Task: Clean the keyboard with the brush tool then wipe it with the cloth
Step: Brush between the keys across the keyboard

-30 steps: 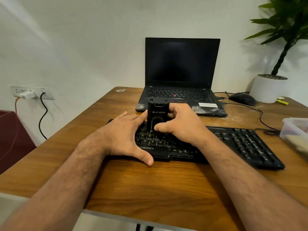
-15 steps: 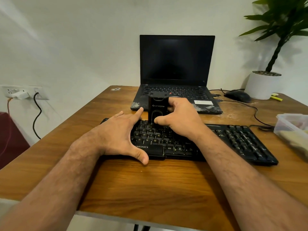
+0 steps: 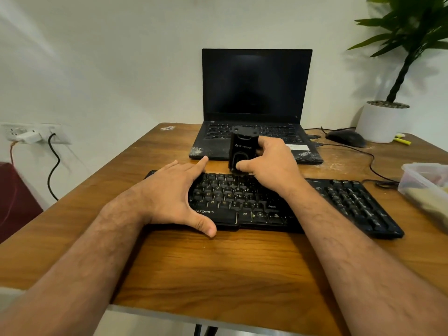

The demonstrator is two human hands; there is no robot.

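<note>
- We see a wooden table [image 3: 218,267] filling the lower half of the frame, with a black keyboard [image 3: 339,202] lying across its middle.
- Our right hand [image 3: 269,166], just above centre, grips a black brush tool [image 3: 242,147], thumb and fingers curled round its body; the tool stands upright at the keyboard's far edge.
- Whether the bristles touch the keys, we cannot tell.
- Our left hand [image 3: 169,197], left of centre, rests flat on the keyboard's left end, fingers straight and spread, thumb down over the near edge.
- An open laptop [image 3: 257,93] with a dark screen sits behind the keyboard, top centre.
- At the upper right we see a mouse [image 3: 346,138], a potted plant [image 3: 380,122] and a yellow marker [image 3: 402,141].
- A clear plastic container [image 3: 421,180] sits at the right edge of the frame.
- At the left edge, a wall socket [image 3: 31,133] holds a white charger [image 3: 29,137].
</note>
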